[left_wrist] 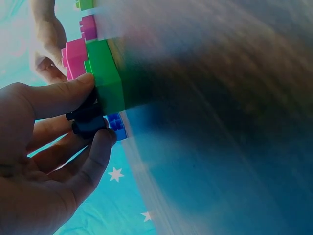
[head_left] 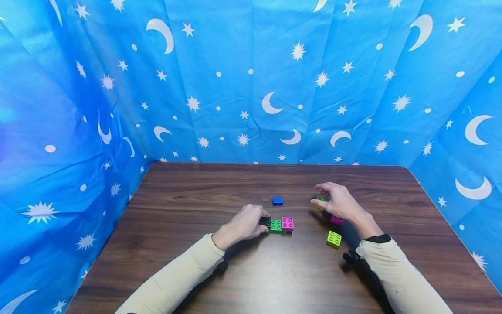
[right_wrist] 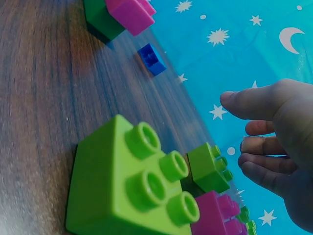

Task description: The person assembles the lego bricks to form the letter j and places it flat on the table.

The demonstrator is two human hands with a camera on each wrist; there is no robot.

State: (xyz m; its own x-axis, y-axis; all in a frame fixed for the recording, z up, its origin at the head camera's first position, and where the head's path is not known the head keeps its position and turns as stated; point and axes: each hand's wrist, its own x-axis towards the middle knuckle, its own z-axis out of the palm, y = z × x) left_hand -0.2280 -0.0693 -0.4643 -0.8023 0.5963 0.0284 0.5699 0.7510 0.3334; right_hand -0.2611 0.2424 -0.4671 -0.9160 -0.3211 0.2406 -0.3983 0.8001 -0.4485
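Note:
My left hand (head_left: 242, 221) pinches a black toy brick (left_wrist: 89, 126) between thumb and fingers. The black brick meets a green brick (head_left: 276, 225), and a pink brick (head_left: 287, 223) sits at the right end, raised on the green one in the left wrist view. Over on the right, my right hand (head_left: 342, 203) hovers with loosely bent fingers and nothing in its grasp. Below and beside it are a lime brick (right_wrist: 208, 169) and a magenta brick (head_left: 336, 220), both partly covered by the hand in the head view.
A small blue brick (head_left: 277, 201) lies behind the joined bricks, its hollow side toward the right wrist camera. Nearer the front right stands another lime brick (head_left: 334, 239). Beyond the wooden table (head_left: 188, 187) hangs a blue cloth (head_left: 235, 52) with moons and stars.

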